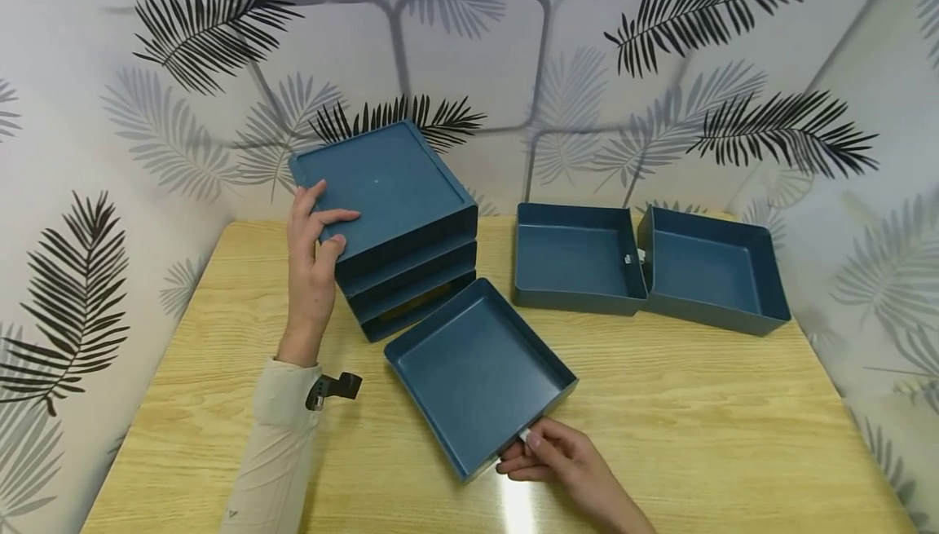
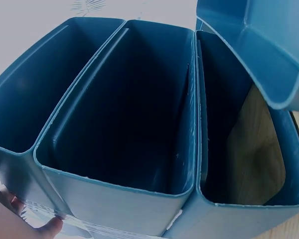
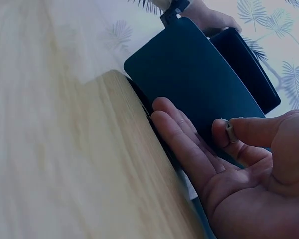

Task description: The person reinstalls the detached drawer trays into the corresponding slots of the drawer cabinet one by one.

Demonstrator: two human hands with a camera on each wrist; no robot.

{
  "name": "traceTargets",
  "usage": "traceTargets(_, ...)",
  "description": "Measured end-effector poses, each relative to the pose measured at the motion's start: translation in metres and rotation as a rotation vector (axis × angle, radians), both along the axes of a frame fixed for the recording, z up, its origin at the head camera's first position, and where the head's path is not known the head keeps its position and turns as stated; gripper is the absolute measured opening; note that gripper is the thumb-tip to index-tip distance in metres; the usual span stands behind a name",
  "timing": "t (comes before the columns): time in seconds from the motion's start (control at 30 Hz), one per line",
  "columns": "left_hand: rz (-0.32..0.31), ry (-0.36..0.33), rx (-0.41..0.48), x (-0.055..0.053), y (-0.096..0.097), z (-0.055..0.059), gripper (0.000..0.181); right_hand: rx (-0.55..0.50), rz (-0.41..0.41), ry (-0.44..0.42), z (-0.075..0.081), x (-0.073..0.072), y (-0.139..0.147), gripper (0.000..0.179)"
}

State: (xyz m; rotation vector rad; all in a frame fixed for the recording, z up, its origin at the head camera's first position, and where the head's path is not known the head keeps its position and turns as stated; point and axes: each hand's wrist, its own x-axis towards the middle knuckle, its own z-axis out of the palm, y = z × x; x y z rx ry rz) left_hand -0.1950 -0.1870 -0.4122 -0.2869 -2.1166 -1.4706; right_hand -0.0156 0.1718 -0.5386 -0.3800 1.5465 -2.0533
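A dark blue drawer cabinet [image 1: 381,187] stands on the table, tilted in the head view. My left hand [image 1: 311,265] rests on its left side and top edge, fingers spread. Three open compartments of the cabinet [image 2: 119,211] face the left wrist view; bare wood shows through the bottom one. In front lies a shallow blue drawer [image 1: 484,379], its back corner close to the bottom compartment. My right hand [image 1: 565,461] pinches the small pale knob [image 3: 230,132] on the drawer's front between thumb and index finger, its other fingers extended beneath.
Two more blue drawers, one on the left [image 1: 575,261] and one on the right [image 1: 715,273], sit side by side at the back right, their knobs facing each other. Behind the wooden table [image 1: 697,412] hangs a leaf-patterned backdrop [image 1: 469,53].
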Motion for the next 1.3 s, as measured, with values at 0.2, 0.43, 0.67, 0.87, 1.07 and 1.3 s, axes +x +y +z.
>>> traceTargets(0.2, -0.006, 0.003, 0.005, 0.001, 0.001, 0.001, 0.036, -0.037, 0.002, 0.001, 0.000, 0.000, -0.005, 0.044)
traceTargets(0.43, -0.001, 0.005, 0.011, 0.001, 0.004, 0.002, 0.036, -0.072, -0.005, -0.017, 0.001, 0.000, -0.011, 0.042)
traceTargets(0.67, -0.003, -0.002, 0.021, 0.002, 0.005, 0.002, 0.036, -0.101, -0.003, -0.037, 0.001, 0.000, -0.019, 0.039)
traceTargets(0.87, -0.003, -0.006, 0.000, 0.002, 0.002, 0.002, 0.036, -0.066, -0.017, -0.047, -0.001, -0.002, -0.022, 0.047)
traceTargets(1.07, -0.007, -0.011, -0.008, 0.002, 0.001, 0.001, 0.036, -0.084, -0.014, -0.071, -0.003, -0.002, -0.025, 0.040)
traceTargets(1.3, -0.006, 0.007, -0.008, 0.001, 0.002, 0.001, 0.035, -0.104, -0.004, -0.058, -0.004, -0.003, -0.031, 0.039)
